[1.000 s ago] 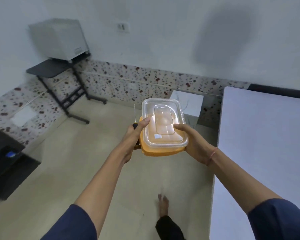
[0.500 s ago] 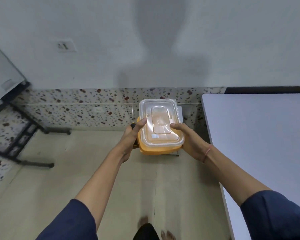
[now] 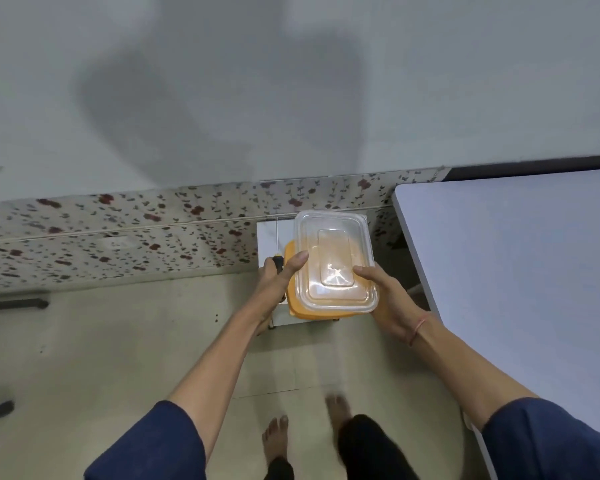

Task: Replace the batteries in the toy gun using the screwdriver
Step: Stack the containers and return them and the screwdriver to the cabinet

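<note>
Both hands carry an orange plastic box (image 3: pixel 326 315) with a clear lid (image 3: pixel 333 261) in front of me, above the floor. My left hand (image 3: pixel 278 282) grips the box's left side and also holds a screwdriver (image 3: pixel 277 251), whose thin metal shaft points up and away past the dark handle. My right hand (image 3: pixel 388 299) grips the box's right side, thumb on the lid. What is inside the box cannot be made out. No toy gun or batteries show.
A white table (image 3: pixel 516 271) fills the right side, its edge close to my right forearm. A small white stool (image 3: pixel 269 237) stands under the box against the speckled wall base (image 3: pixel 118 233). My bare feet (image 3: pixel 274 441) are on the beige floor.
The view has swung right and I have stepped toward the wall. The shelf stand at the left has slid almost out of view. The stool now lies directly beneath the box. My grip is unchanged.
</note>
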